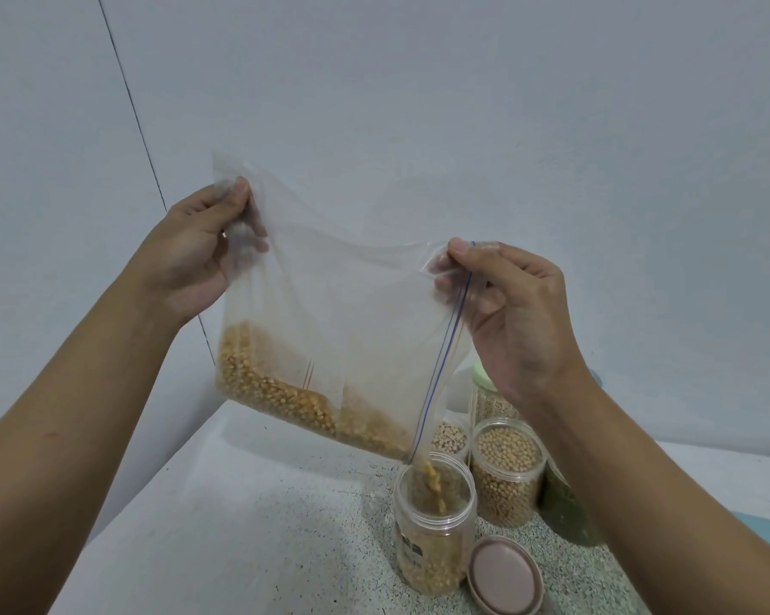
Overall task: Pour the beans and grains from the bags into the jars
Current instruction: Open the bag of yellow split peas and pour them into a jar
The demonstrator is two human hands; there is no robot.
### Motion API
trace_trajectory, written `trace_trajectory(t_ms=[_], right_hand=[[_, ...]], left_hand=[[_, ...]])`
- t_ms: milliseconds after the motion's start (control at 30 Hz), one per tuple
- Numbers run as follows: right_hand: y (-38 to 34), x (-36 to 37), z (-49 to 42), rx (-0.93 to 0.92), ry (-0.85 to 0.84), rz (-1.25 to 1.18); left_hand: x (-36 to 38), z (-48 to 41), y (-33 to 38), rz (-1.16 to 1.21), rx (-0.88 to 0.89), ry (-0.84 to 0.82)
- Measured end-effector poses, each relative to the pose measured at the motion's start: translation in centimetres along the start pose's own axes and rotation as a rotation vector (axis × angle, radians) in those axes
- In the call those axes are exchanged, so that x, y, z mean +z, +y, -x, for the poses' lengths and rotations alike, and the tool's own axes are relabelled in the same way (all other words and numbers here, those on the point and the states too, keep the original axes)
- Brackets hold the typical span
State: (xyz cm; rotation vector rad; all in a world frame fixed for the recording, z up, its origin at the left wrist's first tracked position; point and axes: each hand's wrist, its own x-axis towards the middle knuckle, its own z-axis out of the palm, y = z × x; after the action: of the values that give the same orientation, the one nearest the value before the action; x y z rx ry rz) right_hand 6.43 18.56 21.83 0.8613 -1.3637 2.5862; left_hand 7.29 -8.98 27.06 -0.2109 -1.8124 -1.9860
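Both arms raised in front of the body, forearms angled inward. Left hand [192,255] higher, thumb and fingers pinching the upper left corner of the clear zip bag [352,312]. Right hand [512,312] lower, pinching the bag's mouth edge at the top of the blue zip line [445,361]; its fingers show blurred through the plastic.

Bag hangs tilted between the hands, above the table [263,548]. Yellow kernels [276,392] lie along its lower side, sloping down to the right. Its lowest corner sits at the mouth of the open jar [432,539]; kernels are falling in. Fill level hard to read through the label and the blurred stream.

Pink lid [501,572] lies flat on the table just beside the open jar, cut off by the frame's bottom edge.

Behind, toward the table's far edge: soybean jar [507,477], pale-bean jar [449,437] partly behind the bag, green-lidded jar [485,383] and dark green jar [565,512], both largely hidden by the right arm.
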Motion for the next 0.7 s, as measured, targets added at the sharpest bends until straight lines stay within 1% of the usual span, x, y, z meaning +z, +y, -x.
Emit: trace_trajectory(t_ms=[700], right_hand=[[-0.7,-1.1,0.5,0.026,0.009,0.007]], left_hand=[[1.1,0.2,-0.2,-0.025,0.003,-0.025]])
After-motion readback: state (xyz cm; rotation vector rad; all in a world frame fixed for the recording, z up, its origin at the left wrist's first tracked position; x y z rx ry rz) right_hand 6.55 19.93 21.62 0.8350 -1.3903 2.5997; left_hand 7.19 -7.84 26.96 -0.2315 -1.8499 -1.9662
